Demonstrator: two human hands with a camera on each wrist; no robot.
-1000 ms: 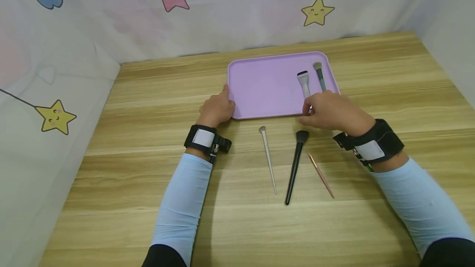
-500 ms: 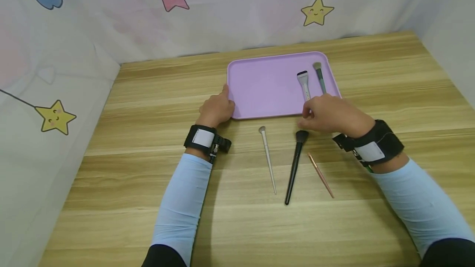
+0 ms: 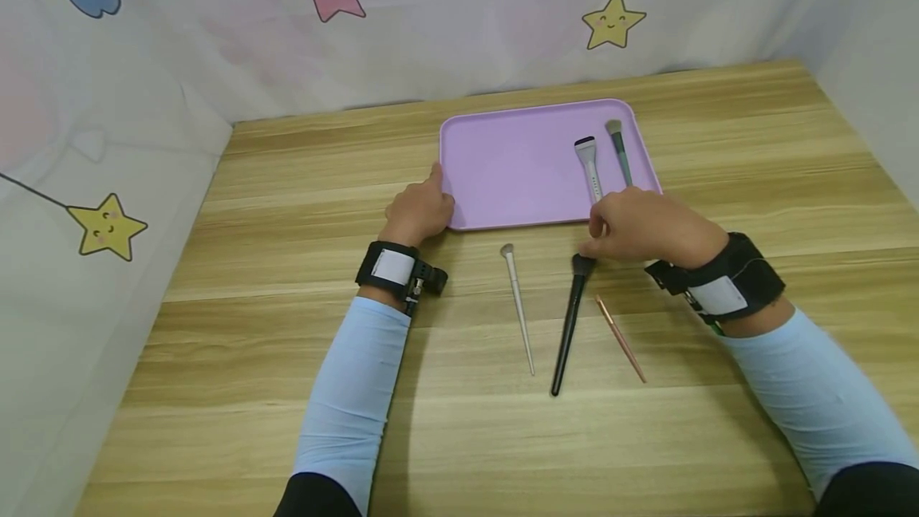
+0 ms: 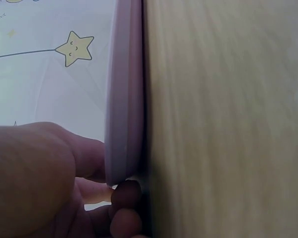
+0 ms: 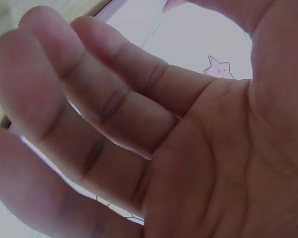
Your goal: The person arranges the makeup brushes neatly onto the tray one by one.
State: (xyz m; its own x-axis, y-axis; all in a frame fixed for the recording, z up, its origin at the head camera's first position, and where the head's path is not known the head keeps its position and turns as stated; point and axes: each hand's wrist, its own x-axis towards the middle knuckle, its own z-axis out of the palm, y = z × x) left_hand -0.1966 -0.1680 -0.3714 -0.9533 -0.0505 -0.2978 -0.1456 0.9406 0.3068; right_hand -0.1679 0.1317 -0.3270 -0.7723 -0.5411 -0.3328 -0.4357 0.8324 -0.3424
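Observation:
My left hand (image 3: 420, 210) grips the near left corner of a lilac tray (image 3: 517, 170). In the left wrist view its thumb (image 4: 89, 156) lies along the tray's side, and curled fingertips (image 4: 125, 223) sit at the corner. My right hand (image 3: 646, 226) is over the tray's near right edge, fingers loosely bent; the right wrist view shows a bare palm (image 5: 203, 153). Two makeup brushes lie on the tray: a flat-headed grey one (image 3: 587, 158) and a green-handled one (image 3: 618, 146), their lower handles hidden by this hand. Its thumb is right at the bristles of a black makeup brush (image 3: 569, 325).
On the wooden table (image 3: 287, 325), a thin white brush (image 3: 517, 301) lies left of the black one and a short copper-coloured brush (image 3: 621, 339) to its right. A white curtain (image 3: 431, 38) with printed stars hangs behind the table's far edge.
My right hand has shifted slightly toward me, its thumb now reaching the black brush's bristles. The left hand, tray and brushes stay where they were.

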